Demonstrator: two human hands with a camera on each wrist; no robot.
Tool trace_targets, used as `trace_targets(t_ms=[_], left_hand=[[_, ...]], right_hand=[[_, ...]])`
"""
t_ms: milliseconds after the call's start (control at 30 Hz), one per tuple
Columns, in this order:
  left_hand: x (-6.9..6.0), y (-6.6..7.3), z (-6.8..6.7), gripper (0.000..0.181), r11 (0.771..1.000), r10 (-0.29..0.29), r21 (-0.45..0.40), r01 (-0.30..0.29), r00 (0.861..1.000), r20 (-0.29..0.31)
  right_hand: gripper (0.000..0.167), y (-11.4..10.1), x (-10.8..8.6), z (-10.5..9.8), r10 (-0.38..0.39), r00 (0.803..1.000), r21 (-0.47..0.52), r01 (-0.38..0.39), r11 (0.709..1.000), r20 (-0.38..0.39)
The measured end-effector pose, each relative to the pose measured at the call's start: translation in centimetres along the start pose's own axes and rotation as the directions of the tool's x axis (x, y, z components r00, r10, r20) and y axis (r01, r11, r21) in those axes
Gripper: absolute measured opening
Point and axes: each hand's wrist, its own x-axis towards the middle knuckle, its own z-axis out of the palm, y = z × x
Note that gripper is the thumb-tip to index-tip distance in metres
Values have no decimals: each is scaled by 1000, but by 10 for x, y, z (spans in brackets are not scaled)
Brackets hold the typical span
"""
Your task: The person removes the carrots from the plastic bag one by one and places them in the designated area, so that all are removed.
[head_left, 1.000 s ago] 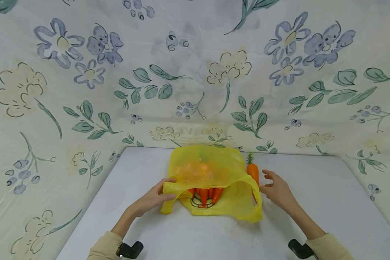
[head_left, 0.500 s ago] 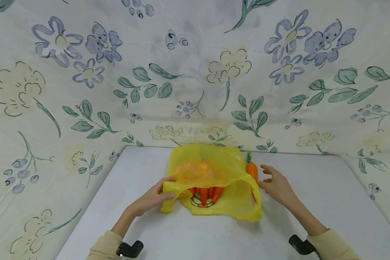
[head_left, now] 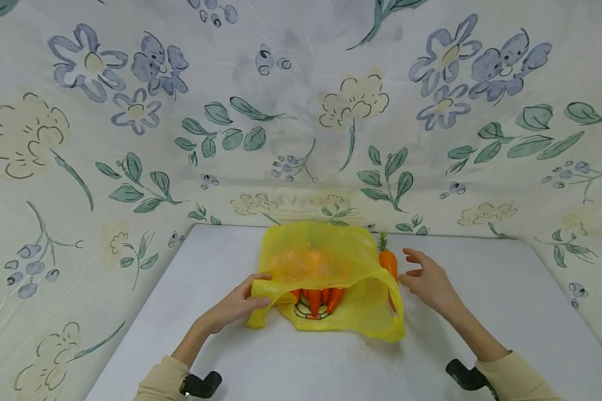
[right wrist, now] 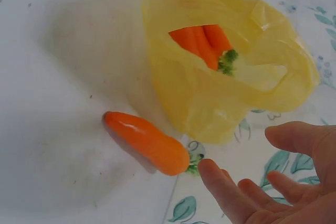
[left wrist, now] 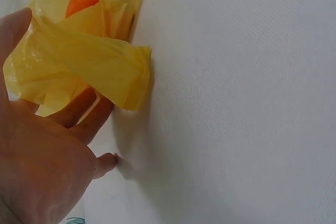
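A translucent yellow plastic bag lies on the white table, its mouth towards me and several orange carrots showing inside. At the bag's left edge my left hand holds the plastic between thumb and fingers; in the left wrist view some fingertips are hidden behind it. One loose carrot with a green top lies just outside the bag on the right, partly covered by it in the head view. My right hand hovers beside this carrot, fingers spread and holding nothing.
A white table extends to both sides of the bag. Behind it and to the sides hangs a floral sheet. Black wrist-worn devices show at both sleeves.
My right hand has risen slightly in the head view, staying beside the loose carrot. My left hand and the bag have stayed nearly still.
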Motion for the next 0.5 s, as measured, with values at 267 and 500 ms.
trace_targets(t_ms=[267,500], left_hand=[[-1,0,0,63,1000,-4,4,4,1000,-2],[0,2,0,63,1000,-4,10,4,1000,-13]], right_hand=[[65,-9,-4,-4,-13,1000,43,14,999,-21],[61,-21,-7,-3,-79,995,49,82,995,-61]])
